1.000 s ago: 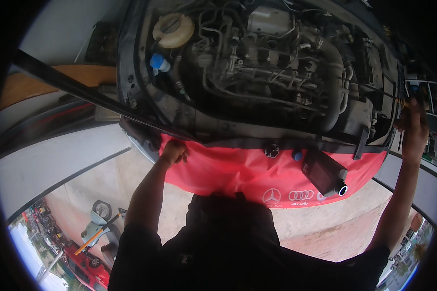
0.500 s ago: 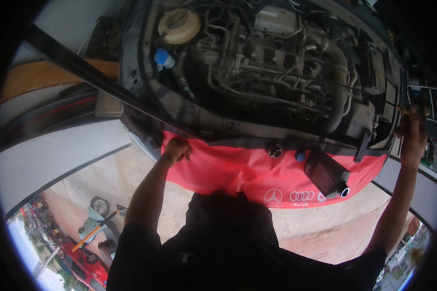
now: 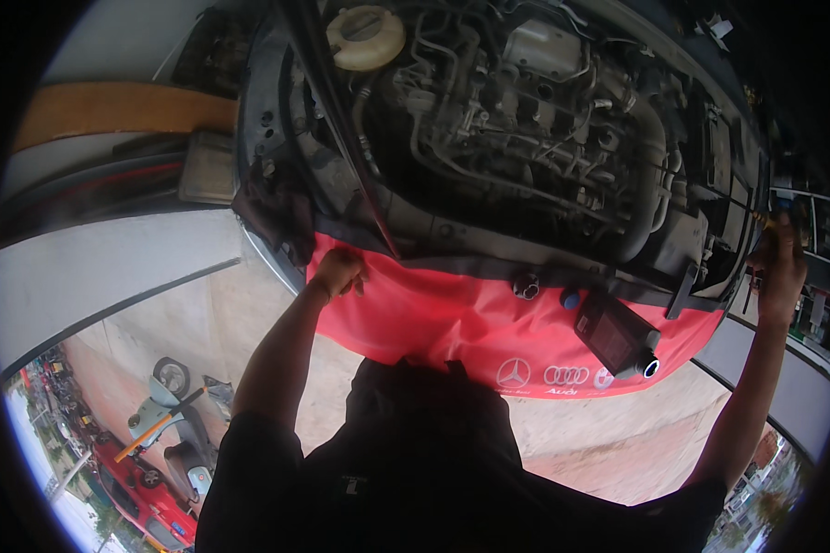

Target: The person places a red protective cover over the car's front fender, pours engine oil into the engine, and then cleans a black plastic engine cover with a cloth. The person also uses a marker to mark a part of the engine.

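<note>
Two bare hands spread wide across the front of an open engine bay.
The left hand rests with fingers curled closed at a red cover; whether they pinch it cannot be told. The right hand's bent fingers are at a small yellow-orange piece, their grip too dim to tell. Just right of the left fingers ends a dark strut; farther right, a knobbed cap, then a black bottle on the cover. Beyond the fingers sits the engine; well off lower left, a scooter.
</note>
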Demonstrator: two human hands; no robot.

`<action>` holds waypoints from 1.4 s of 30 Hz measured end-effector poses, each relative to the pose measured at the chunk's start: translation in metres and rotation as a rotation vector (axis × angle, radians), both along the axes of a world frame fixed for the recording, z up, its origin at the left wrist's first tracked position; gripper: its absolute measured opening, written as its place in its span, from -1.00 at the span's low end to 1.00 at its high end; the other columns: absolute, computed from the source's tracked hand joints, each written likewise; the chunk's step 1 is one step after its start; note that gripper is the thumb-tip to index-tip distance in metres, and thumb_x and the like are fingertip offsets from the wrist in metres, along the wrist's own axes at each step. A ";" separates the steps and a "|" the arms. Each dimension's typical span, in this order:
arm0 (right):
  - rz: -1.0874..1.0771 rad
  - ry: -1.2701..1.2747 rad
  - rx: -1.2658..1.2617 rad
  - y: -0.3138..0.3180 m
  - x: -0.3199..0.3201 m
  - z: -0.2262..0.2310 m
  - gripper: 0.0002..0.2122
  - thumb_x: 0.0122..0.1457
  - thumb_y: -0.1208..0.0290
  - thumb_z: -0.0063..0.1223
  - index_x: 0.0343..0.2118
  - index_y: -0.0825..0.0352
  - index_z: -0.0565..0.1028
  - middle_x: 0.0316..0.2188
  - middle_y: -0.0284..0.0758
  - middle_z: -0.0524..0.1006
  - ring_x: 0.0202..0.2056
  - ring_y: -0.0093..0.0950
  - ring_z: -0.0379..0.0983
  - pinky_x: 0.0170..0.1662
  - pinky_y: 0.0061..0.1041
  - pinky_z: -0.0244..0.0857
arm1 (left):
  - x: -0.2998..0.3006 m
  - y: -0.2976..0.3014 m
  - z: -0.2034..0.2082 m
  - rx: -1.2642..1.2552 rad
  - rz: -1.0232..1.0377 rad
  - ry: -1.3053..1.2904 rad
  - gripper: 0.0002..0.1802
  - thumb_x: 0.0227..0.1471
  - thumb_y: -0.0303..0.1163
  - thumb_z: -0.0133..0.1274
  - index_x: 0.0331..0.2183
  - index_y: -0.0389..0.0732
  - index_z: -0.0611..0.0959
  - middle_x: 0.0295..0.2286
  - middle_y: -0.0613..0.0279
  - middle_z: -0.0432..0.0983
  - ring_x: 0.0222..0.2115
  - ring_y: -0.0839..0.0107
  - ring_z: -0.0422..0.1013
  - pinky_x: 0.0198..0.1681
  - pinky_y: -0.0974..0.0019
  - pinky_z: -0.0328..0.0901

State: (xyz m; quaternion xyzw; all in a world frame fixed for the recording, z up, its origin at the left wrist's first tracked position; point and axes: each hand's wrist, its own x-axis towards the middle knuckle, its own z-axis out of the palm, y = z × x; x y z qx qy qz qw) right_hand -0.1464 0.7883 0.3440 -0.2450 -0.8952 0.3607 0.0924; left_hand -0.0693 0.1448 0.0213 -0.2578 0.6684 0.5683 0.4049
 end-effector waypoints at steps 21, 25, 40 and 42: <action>1.199 -0.123 0.879 -0.283 -0.160 -0.029 -0.77 0.15 0.24 0.10 -0.25 0.29 0.53 -0.41 -0.18 0.54 -0.33 -0.31 0.52 -0.28 -0.28 0.37 | -0.002 -0.003 0.008 -0.041 -0.079 -0.027 -0.76 -0.04 -0.48 -0.10 -0.54 -0.38 0.63 -0.65 -0.04 0.56 -0.86 0.38 0.27 -0.77 0.36 0.11; 1.157 -0.381 0.812 -0.297 -0.187 -0.204 -0.79 0.13 0.31 0.11 -0.27 0.34 0.52 -0.32 -0.14 0.53 -0.23 -0.13 0.49 -0.16 -0.18 0.35 | -0.011 0.000 0.009 -0.026 -0.145 0.002 -0.76 -0.07 -0.49 -0.11 -0.54 -0.37 0.64 -0.64 0.00 0.57 -0.81 0.39 0.36 -0.74 0.37 0.16; 1.201 -0.274 0.828 -0.315 -0.185 -0.323 -0.80 0.13 0.33 0.10 -0.33 0.39 0.49 -0.33 -0.06 0.52 -0.25 -0.05 0.46 -0.17 -0.12 0.33 | 0.011 -0.012 -0.028 -0.140 -0.587 0.460 -0.70 -0.03 -0.38 -0.13 -0.56 -0.20 0.69 -0.61 0.29 0.61 -0.59 0.44 0.56 -0.31 0.40 0.38; 1.212 -0.273 0.831 -0.311 -0.187 -0.324 -0.80 0.13 0.33 0.10 -0.31 0.37 0.49 -0.34 -0.08 0.53 -0.26 -0.05 0.46 -0.18 -0.12 0.33 | 0.005 -0.012 -0.021 -0.156 -0.627 0.482 -0.69 -0.01 -0.36 -0.14 -0.56 -0.19 0.69 -0.61 0.29 0.61 -0.59 0.45 0.56 -0.31 0.40 0.38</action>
